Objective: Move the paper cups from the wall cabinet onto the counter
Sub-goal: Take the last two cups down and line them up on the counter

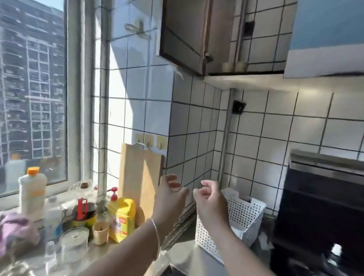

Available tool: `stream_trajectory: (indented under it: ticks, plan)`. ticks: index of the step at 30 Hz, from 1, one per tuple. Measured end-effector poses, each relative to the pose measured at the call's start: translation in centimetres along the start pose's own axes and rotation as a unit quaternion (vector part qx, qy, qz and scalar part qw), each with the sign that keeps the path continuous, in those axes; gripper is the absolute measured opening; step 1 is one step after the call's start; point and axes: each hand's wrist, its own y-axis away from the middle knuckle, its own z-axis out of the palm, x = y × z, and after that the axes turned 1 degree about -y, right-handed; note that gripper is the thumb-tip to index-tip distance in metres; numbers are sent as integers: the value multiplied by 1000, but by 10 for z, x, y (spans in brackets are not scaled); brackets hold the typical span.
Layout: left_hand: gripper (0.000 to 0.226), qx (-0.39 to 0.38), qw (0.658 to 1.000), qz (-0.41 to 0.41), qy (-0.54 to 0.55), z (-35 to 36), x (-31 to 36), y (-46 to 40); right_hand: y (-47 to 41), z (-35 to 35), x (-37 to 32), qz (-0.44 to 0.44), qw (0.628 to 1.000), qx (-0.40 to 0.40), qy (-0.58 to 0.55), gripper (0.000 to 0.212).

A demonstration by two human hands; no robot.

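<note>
The wall cabinet (223,75) hangs at the top centre, its brown door (183,29) swung open to the left. On its bottom shelf stand two pale paper cups (234,66), side by side near the front edge. Both my hands are raised over the counter (186,259), far below the cabinet. My left hand (170,195) has a bangle on its wrist, fingers loosely curled and apart, holding nothing. My right hand (208,197) is close beside it, fingers also curled and empty.
A white perforated basket (244,214) stands on the counter right of my hands. A wooden cutting board (139,178) leans on the tiled wall. Bottles, a yellow jug (121,219), a small brown cup and glass jars crowd the left. A black hob is at right.
</note>
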Motion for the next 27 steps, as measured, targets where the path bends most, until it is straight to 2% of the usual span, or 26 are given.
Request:
stream_trajectory:
  ticks: [6,13,19,27]
  plan:
    - [41,-71,996,48,33,54,33,-105,-104,-7,-15,-30,995,95,21,29]
    - [45,-127,986,98,56,118,71,-205,-210,-30,-22,-55,985,156,56,29]
    - [42,-131,977,157,61,170,114,-271,-305,-70,-33,-111,972,186,91,30]
    - [43,-90,975,181,95,217,163,-346,-407,-103,-35,-154,967,185,84,28]
